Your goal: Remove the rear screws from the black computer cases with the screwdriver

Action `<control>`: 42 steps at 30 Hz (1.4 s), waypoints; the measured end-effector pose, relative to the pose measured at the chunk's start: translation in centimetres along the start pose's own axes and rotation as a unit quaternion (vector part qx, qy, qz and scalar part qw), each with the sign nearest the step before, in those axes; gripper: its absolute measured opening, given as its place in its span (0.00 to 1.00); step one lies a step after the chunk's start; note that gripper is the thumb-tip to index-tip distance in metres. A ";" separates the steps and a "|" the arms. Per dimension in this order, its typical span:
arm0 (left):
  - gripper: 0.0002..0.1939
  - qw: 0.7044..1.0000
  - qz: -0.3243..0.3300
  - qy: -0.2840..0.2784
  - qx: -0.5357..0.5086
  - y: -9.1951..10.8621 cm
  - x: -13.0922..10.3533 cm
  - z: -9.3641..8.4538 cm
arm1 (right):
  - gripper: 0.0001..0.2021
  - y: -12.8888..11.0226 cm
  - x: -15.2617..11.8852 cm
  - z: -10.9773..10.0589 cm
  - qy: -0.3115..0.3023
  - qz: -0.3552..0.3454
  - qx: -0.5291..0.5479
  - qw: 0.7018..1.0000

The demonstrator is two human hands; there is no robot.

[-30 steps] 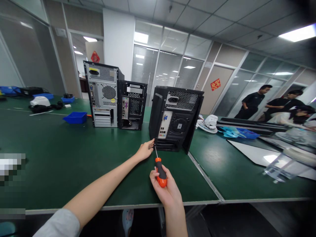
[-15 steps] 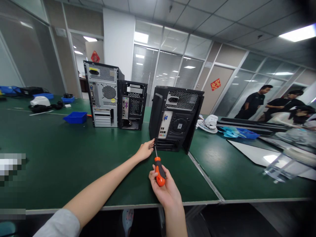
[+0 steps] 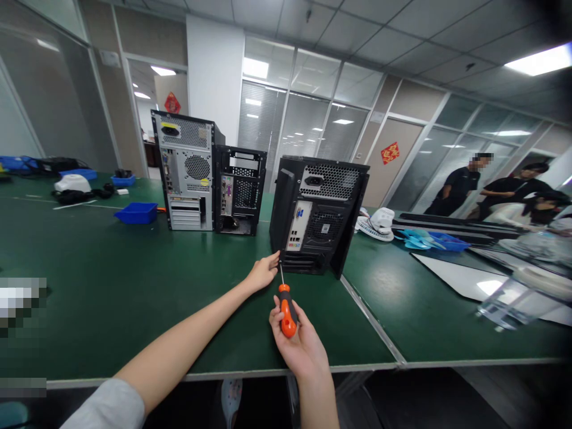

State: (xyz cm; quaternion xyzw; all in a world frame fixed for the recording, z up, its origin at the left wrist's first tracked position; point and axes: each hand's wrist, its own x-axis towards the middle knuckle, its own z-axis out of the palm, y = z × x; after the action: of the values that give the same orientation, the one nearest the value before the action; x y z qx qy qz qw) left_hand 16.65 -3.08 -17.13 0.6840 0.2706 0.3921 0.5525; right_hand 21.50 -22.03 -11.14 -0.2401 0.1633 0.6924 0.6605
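Note:
My right hand (image 3: pixel 301 342) is closed around an orange and black screwdriver (image 3: pixel 288 310), palm up under the handle. Its thin shaft points away from me, with the tip at the lower left corner of a black computer case (image 3: pixel 326 226). My left hand (image 3: pixel 263 271) is at that same corner, fingers drawn together beside the tip; what they pinch, if anything, is too small to make out. The case stands upright with its back towards me, showing the power socket, ports, fan grille and slots at the bottom.
Left of it stand a tall silver-backed computer case (image 3: pixel 187 173) and a smaller black case (image 3: pixel 241 190). A blue tray (image 3: pixel 136 213) lies further left on the green table (image 3: pixel 179 262). On the right are white panels (image 3: pixel 456 277) and a clear plastic container (image 3: pixel 518 301). Several people are at the far right.
The screwdriver handle has turned a little in my right hand and its end has shifted slightly left. My left hand and the case look the same.

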 end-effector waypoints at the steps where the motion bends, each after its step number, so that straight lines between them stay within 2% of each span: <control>1: 0.38 1.000 0.001 0.000 0.002 0.0 0.0 0.0 | 0.11 0.0 0.0 0.0 -0.001 0.000 0.001 1.000; 10: 0.39 1.000 -0.001 0.006 0.003 0.0 0.0 0.0 | 0.14 -0.7 0.8 -1.1 -0.024 0.005 -0.005 1.000; 16: 0.39 1.000 -0.001 0.002 0.007 0.0 0.0 0.0 | 0.10 -1.0 1.3 -1.7 -0.031 0.006 -0.009 0.999; 21: 0.39 1.000 0.000 -0.002 -0.001 -0.4 0.1 -0.1 | 0.06 -1.1 1.3 -1.6 -0.015 0.006 0.005 1.000; 42: 0.39 1.000 -0.007 0.003 0.021 0.3 -0.1 0.1 | 0.09 -0.6 -0.1 -0.2 0.026 -0.006 0.013 1.000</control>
State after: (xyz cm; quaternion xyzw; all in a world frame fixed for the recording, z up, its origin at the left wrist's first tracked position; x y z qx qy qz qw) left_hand 16.64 -3.29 -16.90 0.6925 0.2848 0.3845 0.5399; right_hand 22.11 -22.16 -11.25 -0.2506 0.1880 0.6800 0.6629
